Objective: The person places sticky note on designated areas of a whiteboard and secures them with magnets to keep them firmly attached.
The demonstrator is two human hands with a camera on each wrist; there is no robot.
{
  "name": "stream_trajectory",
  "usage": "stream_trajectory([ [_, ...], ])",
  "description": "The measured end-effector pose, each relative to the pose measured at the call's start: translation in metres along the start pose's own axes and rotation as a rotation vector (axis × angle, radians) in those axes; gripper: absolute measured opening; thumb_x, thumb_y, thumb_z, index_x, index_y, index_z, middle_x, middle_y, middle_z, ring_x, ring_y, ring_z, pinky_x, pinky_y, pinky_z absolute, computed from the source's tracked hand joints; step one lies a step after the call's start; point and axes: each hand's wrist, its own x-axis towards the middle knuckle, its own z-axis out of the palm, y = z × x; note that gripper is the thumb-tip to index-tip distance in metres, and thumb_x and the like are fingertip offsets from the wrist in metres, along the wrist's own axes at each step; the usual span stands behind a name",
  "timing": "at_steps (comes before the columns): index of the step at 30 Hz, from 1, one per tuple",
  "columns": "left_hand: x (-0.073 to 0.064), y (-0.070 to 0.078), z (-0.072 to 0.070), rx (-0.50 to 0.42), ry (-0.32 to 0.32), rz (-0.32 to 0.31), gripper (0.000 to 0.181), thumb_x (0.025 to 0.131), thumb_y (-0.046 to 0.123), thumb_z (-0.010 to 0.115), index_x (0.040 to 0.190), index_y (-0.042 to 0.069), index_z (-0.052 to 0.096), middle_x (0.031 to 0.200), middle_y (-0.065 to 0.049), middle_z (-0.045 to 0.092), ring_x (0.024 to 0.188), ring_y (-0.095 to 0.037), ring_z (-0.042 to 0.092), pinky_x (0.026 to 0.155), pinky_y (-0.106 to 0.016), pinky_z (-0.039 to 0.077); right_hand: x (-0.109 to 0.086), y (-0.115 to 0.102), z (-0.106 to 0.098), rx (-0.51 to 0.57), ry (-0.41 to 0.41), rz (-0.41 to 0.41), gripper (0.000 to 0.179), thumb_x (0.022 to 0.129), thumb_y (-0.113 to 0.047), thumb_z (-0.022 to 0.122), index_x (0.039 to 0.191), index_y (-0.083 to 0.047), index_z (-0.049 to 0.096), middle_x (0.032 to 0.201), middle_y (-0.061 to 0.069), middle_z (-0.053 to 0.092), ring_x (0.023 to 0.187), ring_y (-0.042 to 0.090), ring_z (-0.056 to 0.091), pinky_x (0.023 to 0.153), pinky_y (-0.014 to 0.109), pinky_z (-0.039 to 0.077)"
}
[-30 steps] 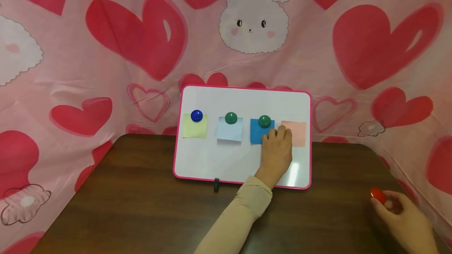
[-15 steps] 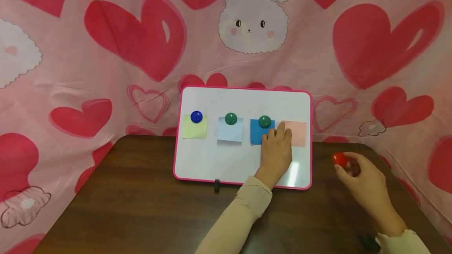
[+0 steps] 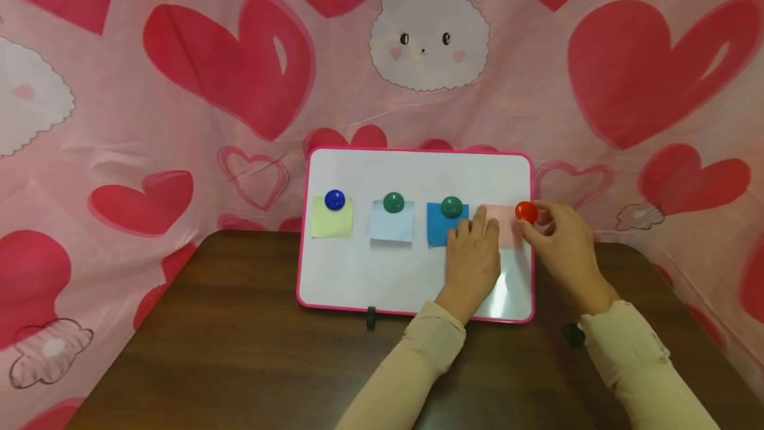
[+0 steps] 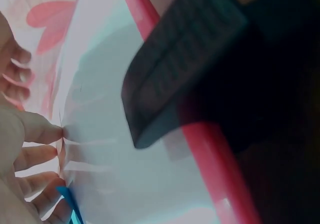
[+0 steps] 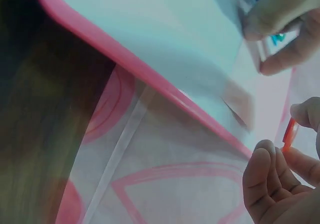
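A pink-framed whiteboard (image 3: pixel 352 277) leans upright at the back of the table. My left hand (image 3: pixel 474 267) presses its fingertips on the left part of a pale pink sticky note (image 3: pixel 507 231) at the board's right side. My right hand (image 3: pixel 564 241) pinches a round red magnet (image 3: pixel 526 212) between thumb and fingers, overlapping the note's upper right corner in the head view. In the right wrist view the red magnet (image 5: pixel 290 134) appears edge-on, and the pink note's lower corner (image 5: pixel 239 109) stands off the board. My left hand partly covers a blue note (image 3: pixel 438 231).
A green magnet (image 3: pixel 451 207) sits on the blue note. Further left, another green magnet (image 3: pixel 393 202) holds a pale blue note (image 3: pixel 391 225), and a dark blue magnet (image 3: pixel 335 200) holds a yellow-green note (image 3: pixel 331 223). A black clip (image 3: pixel 371 318) is at the board's bottom edge.
My right hand has carried the red magnet from the right side of the table up and left to the board's right edge. My left hand stays on the pink note.
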Motion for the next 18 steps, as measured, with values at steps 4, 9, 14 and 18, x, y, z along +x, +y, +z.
stream_trajectory([
  [4,0.0,0.001,0.0,0.006,-0.002,-0.01,0.045,0.092,0.04,0.071,0.132,0.022,0.063,0.147,-0.002,0.048,0.107,-0.018,0.052,0.079,-0.031,0.042,0.012,-0.001,0.012,-0.005,-0.029,-0.002,0.041,0.09,-0.016,0.074,0.123,0.006,0.061,0.089,0.016,0.057,0.08,0.032,0.054,0.073,0.045,0.041],
  [9,0.0,0.002,0.0,0.006,0.016,-0.006,0.044,0.091,0.041,0.072,0.13,0.022,0.064,0.146,-0.002,0.048,0.106,-0.017,0.051,0.077,-0.03,0.041,0.018,-0.002,0.022,-0.038,-0.03,0.018,0.043,0.091,-0.02,0.074,0.124,0.004,0.061,0.089,0.017,0.056,0.082,0.032,0.051,0.075,0.049,0.042],
  [14,0.0,0.002,0.001,0.01,0.022,-0.007,0.035,0.091,0.04,0.071,0.121,0.021,0.066,0.146,-0.001,0.049,0.104,-0.017,0.051,0.076,-0.029,0.04,0.019,-0.002,0.025,-0.063,-0.082,0.046,0.048,0.092,-0.023,0.072,0.129,0.005,0.059,0.095,0.02,0.058,0.086,0.036,0.051,0.079,0.055,0.044],
  [18,0.001,0.0,0.004,0.018,0.029,-0.008,0.03,0.092,0.039,0.07,0.115,0.02,0.067,0.146,-0.001,0.05,0.103,-0.017,0.051,0.074,-0.029,0.039,0.019,-0.002,0.029,-0.09,-0.085,0.051,0.047,0.092,-0.023,0.071,0.129,0.004,0.058,0.093,0.019,0.057,0.085,0.035,0.051,0.076,0.054,0.045],
])
